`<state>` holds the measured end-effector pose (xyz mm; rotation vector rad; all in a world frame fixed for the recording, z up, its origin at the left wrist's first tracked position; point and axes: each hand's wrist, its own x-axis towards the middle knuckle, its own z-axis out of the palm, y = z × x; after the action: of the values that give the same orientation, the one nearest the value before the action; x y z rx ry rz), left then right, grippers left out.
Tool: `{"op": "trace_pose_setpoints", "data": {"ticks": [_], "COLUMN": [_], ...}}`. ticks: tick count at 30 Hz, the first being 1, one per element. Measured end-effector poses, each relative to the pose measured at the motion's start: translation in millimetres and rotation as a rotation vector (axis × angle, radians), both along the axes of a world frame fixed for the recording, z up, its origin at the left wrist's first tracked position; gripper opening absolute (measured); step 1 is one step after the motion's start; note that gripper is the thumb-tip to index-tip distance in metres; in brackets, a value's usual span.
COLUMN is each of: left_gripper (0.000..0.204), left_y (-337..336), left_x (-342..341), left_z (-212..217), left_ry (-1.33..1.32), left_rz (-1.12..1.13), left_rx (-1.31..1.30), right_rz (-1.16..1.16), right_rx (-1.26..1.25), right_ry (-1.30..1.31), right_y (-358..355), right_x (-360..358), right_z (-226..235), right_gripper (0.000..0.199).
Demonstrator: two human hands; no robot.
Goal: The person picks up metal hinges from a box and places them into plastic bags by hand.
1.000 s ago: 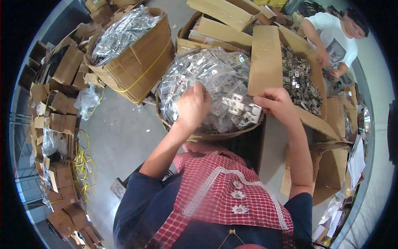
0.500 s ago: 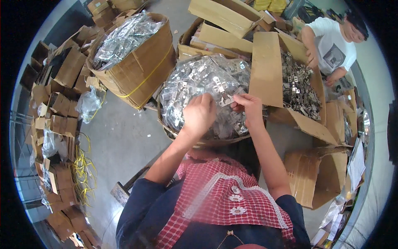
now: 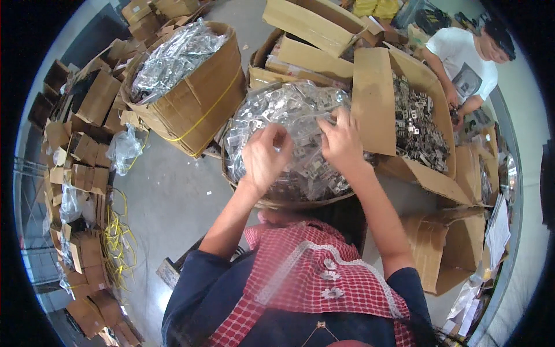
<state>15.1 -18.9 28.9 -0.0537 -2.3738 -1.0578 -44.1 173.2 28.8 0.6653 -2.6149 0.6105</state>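
Note:
My left hand is raised over a large round-looking carton heaped with clear plastic bags of shiny metal hinge-like parts. Its fingers are curled in toward the thumb; anything between them cannot be made out. To its right, my right hand has thumb and forefinger pinched on what looks like the edge of a clear plastic bag. That bag blends into the bagged heap below, so its outline and contents are unclear.
On the right stands an open carton full of loose metal parts, with a person working beyond it. A tall carton of bagged parts is at left. An empty-looking box lies near right; yellow straps lie left.
The metal hinge-like part at my right fingers is no longer visible there. My right hand has turned and risen slightly; my left hand has shifted left, its fingers loosened. The other person's arms moved.

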Motion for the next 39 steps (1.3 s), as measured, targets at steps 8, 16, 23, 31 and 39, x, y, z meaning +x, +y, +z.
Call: {"op": "trace_pose_setpoints", "data": {"ticks": [8, 16, 23, 31, 39], "left_gripper": [0.015, 0.012, 0.013, 0.016, 0.016], "left_y": [-1.3, -28.9, -20.1, -19.8, -26.4], "left_x": [-5.5, -39.7, -46.3, -15.6, -13.9], "left_z": [6.0, 38.6, 117.1, 132.3, 134.8], "left_ry": [0.098, 0.312, 0.293, 0.215, 0.181], "left_rz": [-0.088, -0.146, -0.239, -0.364, -0.374], "left_rx": [-0.322, -0.187, 0.02, 0.047, 0.012], "right_rz": [0.211, 0.207, 0.295, 0.558, 0.65], "right_rx": [0.074, -0.12, -0.295, -0.453, -0.38], "right_ry": [0.254, 0.304, 0.375, 0.192, 0.115], "right_y": [13.6, 15.0, -17.5, -22.8, -27.9], "right_x": [-45.0, -42.7, -19.0, -8.5, -10.0], "right_z": [24.0, 28.9, 108.1, 117.3, 128.6], "right_gripper": [0.007, 0.012, 0.042, 0.026, 0.018]}}
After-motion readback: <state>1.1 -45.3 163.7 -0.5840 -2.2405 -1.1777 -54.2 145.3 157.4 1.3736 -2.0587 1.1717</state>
